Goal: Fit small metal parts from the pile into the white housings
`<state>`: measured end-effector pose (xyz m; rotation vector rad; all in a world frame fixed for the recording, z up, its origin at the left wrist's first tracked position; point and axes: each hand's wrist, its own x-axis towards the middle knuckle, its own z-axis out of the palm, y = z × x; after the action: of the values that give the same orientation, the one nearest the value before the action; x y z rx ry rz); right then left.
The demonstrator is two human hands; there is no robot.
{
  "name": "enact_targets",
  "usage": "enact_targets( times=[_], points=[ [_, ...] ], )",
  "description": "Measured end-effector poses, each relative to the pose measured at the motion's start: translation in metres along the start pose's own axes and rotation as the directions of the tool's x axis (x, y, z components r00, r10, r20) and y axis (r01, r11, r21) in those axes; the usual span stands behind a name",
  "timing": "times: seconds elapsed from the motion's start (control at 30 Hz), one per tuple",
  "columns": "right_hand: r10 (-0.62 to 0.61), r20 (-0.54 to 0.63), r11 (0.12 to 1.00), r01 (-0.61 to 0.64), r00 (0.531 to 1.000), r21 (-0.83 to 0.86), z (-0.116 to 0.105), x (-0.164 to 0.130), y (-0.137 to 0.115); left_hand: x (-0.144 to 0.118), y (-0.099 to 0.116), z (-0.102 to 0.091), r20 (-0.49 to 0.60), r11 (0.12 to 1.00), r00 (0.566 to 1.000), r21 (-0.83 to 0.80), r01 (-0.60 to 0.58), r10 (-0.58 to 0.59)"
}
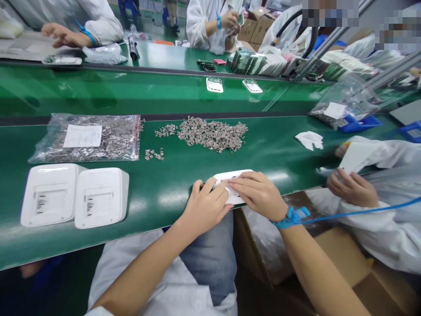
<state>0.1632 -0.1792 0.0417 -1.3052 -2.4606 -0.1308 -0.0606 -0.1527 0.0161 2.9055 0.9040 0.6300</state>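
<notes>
A white plastic housing [234, 198] lies at the front edge of the green work table, between my two hands. My left hand [206, 204] grips its left side, fingers bent over the top and thumb along the near edge. From the right, my right hand [261, 193] is closed on the same housing, fingertips pressed together on its inner face. Whether a small part sits under the fingertips is hidden. Beyond the hands lies a heap of small metal clips [212, 134], with a smaller group of clips [154, 154] to its left.
Stacked white housings [101, 197] stand at left, before a labelled clear bag of metal parts [115, 142]. Housings with green circuit boards [214, 84] lie on the lane behind. At right, a co-worker's hand [353, 188] holds a white piece. Cardboard boxes [345, 252] stand below.
</notes>
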Motion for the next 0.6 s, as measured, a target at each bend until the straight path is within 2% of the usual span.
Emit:
enact_targets(
  times=[0.13, 0.43, 0.53, 0.6],
  points=[
    [-0.065, 0.018, 0.996, 0.066, 0.998, -0.054, -0.002, 0.003, -0.001, 0.001, 0.001, 0.001, 0.002, 0.999, 0.999, 0.029, -0.033, 0.033],
    [-0.098, 0.196, 0.967, 0.140, 0.976, -0.214, -0.013, 0.011, -0.013, 0.000, 0.001, 0.000, -0.010, 0.999, 0.999, -0.009, -0.031, 0.031],
    [-0.069, 0.239, 0.980, 0.111, 0.969, -0.166, -0.014, 0.013, -0.018, 0.000, 0.002, 0.000, -0.020, 1.000, 1.000, -0.022, -0.021, 0.020],
    [-0.014, 0.158, 0.995, 0.029, 0.987, -0.093, -0.010, 0.013, -0.016, 0.000, 0.002, 0.001, -0.030, 0.999, 0.999, -0.031, -0.015, 0.014]
  ],
)
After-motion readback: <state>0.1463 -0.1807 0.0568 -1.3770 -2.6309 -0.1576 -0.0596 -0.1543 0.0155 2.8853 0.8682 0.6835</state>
